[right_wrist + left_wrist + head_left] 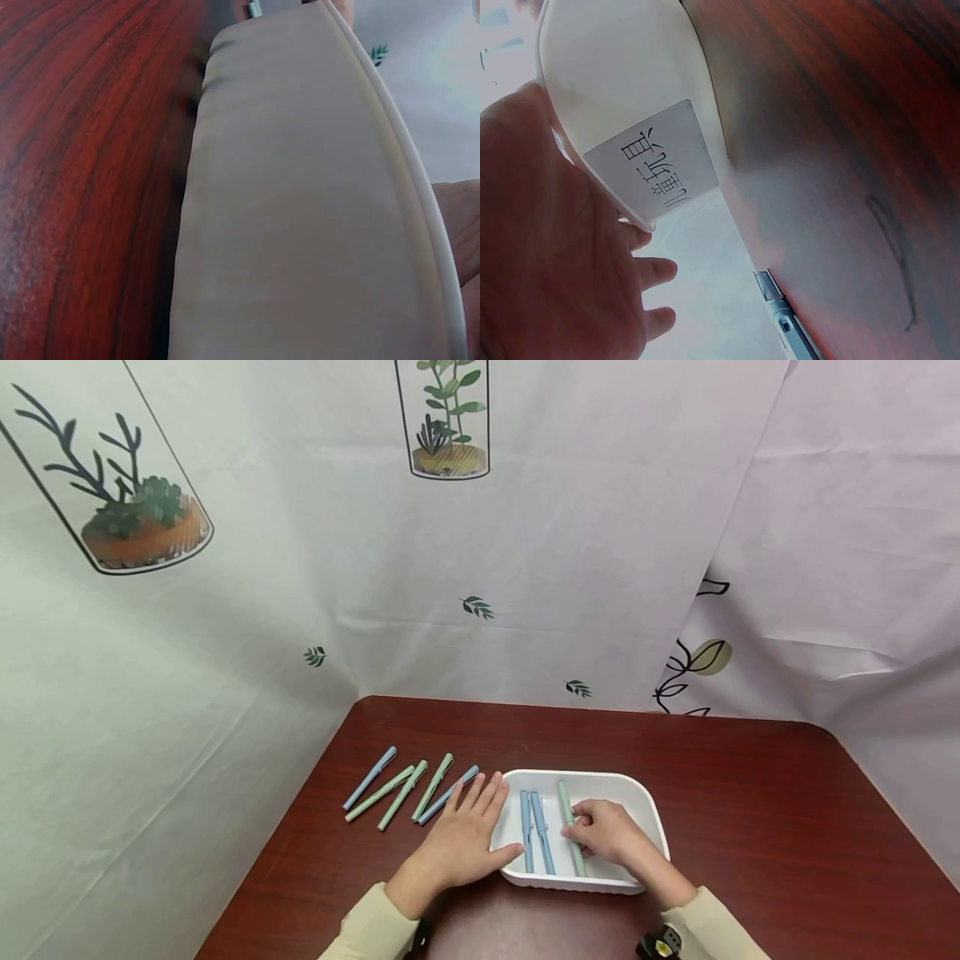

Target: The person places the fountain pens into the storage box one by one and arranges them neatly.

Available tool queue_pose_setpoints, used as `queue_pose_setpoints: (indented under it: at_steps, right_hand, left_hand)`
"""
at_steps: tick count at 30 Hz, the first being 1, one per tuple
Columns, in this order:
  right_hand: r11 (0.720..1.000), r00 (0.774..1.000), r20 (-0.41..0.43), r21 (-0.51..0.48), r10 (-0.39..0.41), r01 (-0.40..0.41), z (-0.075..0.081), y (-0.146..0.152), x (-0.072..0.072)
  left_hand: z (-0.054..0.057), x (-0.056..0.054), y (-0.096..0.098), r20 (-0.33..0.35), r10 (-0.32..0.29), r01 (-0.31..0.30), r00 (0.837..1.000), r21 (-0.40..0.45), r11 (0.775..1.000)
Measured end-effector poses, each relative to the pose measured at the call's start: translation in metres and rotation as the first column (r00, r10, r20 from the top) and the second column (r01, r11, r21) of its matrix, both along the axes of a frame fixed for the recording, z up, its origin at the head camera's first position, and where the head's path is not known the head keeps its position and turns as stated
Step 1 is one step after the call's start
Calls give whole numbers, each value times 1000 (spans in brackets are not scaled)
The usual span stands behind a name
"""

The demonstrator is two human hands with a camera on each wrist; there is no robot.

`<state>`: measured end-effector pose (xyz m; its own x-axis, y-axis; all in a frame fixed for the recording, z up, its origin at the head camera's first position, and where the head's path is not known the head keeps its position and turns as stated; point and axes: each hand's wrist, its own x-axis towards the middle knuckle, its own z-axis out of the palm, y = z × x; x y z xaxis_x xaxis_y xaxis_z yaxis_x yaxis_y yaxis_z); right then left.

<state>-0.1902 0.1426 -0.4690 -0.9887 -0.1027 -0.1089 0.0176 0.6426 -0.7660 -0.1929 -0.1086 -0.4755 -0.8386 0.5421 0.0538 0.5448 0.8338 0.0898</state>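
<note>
White plant-print cloth (562, 552) hangs behind a reddish-brown desk (757, 810). Between the hands sits a white plastic tray (555, 882); in it, the right hand (603, 832) pinches a green capped pen (565, 800), beside two blue pens (527, 831). The left hand (463, 843), fingers straight and spread, touches the tray's side, holding nothing. Five loose pens (402, 795) lie beyond it.

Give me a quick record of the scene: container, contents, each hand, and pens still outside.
Container: white tray on a dark red table
In tray: two blue pens, side by side; one green pen to their right, in the fingers
Left hand: at the tray's left rim, fingers extended
Right hand: pinches the green pen
Outside, left of tray: three loose green pens, two loose blue pens
</note>
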Motion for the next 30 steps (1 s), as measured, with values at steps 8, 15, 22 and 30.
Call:
queue_pose_setpoints:
  at_steps: [8, 15, 22, 30]
  right_hand:
    - [997, 1000, -2, 78, 28, -27, -3, -5, -2]
    - [992, 998, 4, 104, 70, -70, -5, -10, -3]
    - [987, 995, 31, 129, 91, -94, -7, -14, -5]
    - [987, 995, 41, 130, 90, -95, -7, -17, -5]
  left_hand:
    - [0, 0, 0, -5, -2, 2, 1000, -14, 1000]
    - [-2, -1, 0, -21, -9, 8, 1000, -16, 1000]
    - [-1, 0, 0, -9, -1, 1, 1000, -19, 1000]
    - [-2, -1, 0, -10, -4, 4, 1000, -13, 1000]
